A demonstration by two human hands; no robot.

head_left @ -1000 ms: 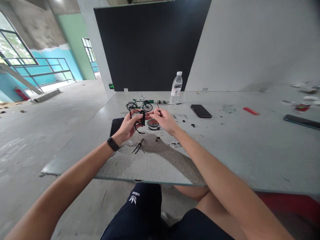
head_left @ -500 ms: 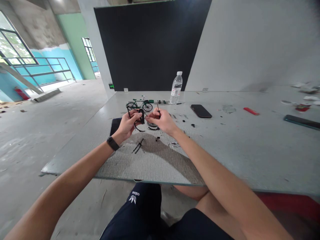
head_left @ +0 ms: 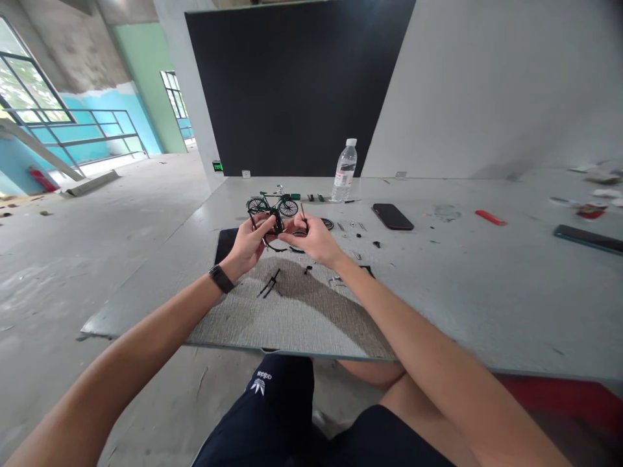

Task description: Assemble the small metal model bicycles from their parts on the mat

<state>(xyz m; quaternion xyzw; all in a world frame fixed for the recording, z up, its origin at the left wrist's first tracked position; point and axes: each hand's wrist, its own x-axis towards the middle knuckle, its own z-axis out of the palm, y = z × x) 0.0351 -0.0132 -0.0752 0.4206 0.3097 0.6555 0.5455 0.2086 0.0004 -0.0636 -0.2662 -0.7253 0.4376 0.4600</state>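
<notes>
My left hand (head_left: 250, 245) is closed on a small black model-bicycle part (head_left: 275, 228) with thin curved wires, held above the grey mat (head_left: 292, 318). My right hand (head_left: 314, 239) pinches a thin dark rod (head_left: 302, 214) and meets the left hand at that part. Just behind both hands stands a finished green model bicycle (head_left: 272, 204). A black fork piece (head_left: 269, 285) and a tiny black bit (head_left: 307, 268) lie on the mat in front of my hands. A small black wheel (head_left: 327, 224) lies right of my right hand.
A water bottle (head_left: 344, 170) stands at the back. A black phone (head_left: 392, 216) lies right of it, a red object (head_left: 490, 217) further right, another phone (head_left: 588, 237) at the far right. A dark tablet (head_left: 226, 244) lies left of the mat. Small screws and bits lie scattered.
Both hands have drifted slightly up and away with the part. My right hand has closed in on the left, and the rod has tilted a little.
</notes>
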